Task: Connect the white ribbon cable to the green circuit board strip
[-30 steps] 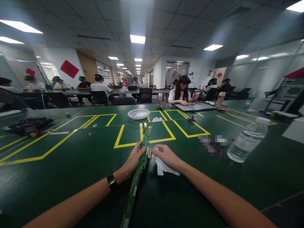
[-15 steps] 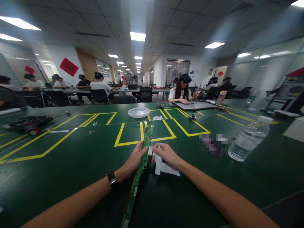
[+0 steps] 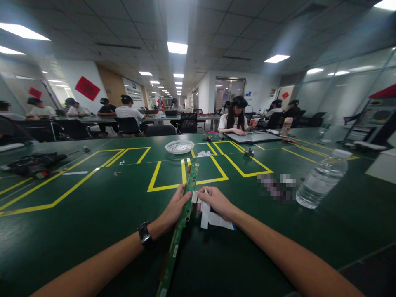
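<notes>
A long, narrow green circuit board (image 3: 177, 239) runs from the bottom edge up to the middle of the view, tilted. My left hand (image 3: 173, 208), with a dark watch on its wrist, is closed around the board near its upper end, thumb on the component side. Just right of the board, my right hand (image 3: 217, 203) pinches a white flat ribbon cable (image 3: 204, 213). The cable hangs in a folded bend and has a blue tip at its lower right. Its pinched end meets a silver connector (image 3: 194, 196) at the board's edge; whether it is seated I cannot tell.
A white plastic basket (image 3: 179, 147) stands ahead on the green table (image 3: 102, 231), which has yellow tape outlines. At right are a water bottle (image 3: 321, 179) and a blurred-out item. A power tool (image 3: 37, 163) lies left. A person (image 3: 236, 119) sits across the table.
The view has shifted slightly. Both hands keep the same hold on the circuit board and the ribbon cable, with hardly any visible movement.
</notes>
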A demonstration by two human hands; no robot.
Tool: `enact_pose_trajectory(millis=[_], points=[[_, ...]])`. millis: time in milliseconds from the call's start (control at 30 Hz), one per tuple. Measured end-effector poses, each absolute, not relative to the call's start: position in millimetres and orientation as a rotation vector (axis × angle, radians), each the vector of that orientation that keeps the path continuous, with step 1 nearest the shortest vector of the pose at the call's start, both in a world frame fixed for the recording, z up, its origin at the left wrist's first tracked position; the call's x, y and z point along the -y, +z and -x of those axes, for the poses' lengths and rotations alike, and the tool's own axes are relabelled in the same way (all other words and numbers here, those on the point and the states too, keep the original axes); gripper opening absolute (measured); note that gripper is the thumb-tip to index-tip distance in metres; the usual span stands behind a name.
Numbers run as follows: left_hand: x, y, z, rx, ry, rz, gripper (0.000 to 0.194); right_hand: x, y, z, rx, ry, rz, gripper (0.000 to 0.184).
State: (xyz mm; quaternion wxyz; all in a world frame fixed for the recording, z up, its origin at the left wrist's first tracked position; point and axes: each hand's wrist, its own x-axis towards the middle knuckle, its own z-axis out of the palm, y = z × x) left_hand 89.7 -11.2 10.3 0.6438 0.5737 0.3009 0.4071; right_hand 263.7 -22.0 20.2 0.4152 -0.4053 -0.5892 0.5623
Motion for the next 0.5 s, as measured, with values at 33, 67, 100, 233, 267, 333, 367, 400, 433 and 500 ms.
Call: enact_pose_trajectory(millis=[33,67,100,233,267,333,367,400,433,500], points=[[11.6,10.3,-89.5,-0.691,0.927,-1.320,0.042,22.1,20.1,-263.6,1.491,1.408,1.027,0.026],[11.8,10.1,-89.2,-0.701,0.926,-1.337,0.042,22.2,19.6,-263.6,1.504,1.400,1.036,0.027],[11.9,9.5,-88.8,-0.717,0.925,-1.357,0.042,22.1,18.7,-263.8,1.518,1.388,1.044,0.026],[10.8,5.5,-86.4,-0.785,0.929,-1.447,0.040,20.8,13.7,-265.5,1.569,1.325,1.054,0.022],[10.5,4.6,-85.7,-0.796,0.927,-1.461,0.039,20.5,12.8,-266.0,1.581,1.313,1.055,0.021],[10.0,3.2,-84.7,-0.814,0.911,-1.486,0.039,20.5,11.7,-266.7,1.604,1.296,1.063,0.019],[9.9,2.8,-84.3,-0.823,0.900,-1.498,0.040,20.6,11.6,-266.8,1.612,1.286,1.067,0.019],[10.0,2.7,-84.1,-0.830,0.889,-1.510,0.041,21.0,11.8,-266.7,1.618,1.277,1.069,0.018],[10.1,2.8,-84.0,-0.834,0.880,-1.520,0.042,21.4,12.2,-266.5,1.622,1.267,1.070,0.018],[10.6,3.5,-84.2,-0.832,0.856,-1.529,0.045,22.3,13.5,-265.9,1.627,1.254,1.062,0.017]])
